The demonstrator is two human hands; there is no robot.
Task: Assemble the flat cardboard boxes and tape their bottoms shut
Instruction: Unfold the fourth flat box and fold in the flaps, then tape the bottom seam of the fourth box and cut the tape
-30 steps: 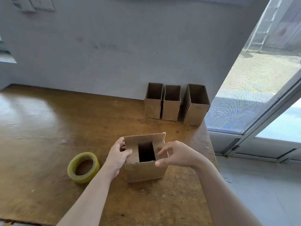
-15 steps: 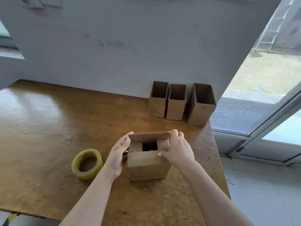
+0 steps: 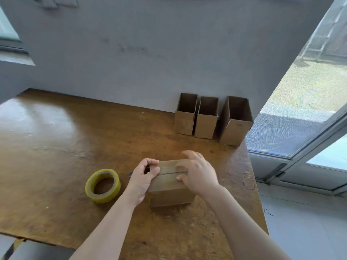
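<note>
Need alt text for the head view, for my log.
A small cardboard box sits on a wooden table with its flaps held closed: the left hand grips its left end, the right hand presses flat on top. A yellow tape roll lies to its left; three open boxes stand by the wall.

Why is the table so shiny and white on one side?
In the head view, light glares off the glossy table at left; the right hand on the box has smeared fingers, likely motion blur; the three boxes at the wall look sharp.
</note>
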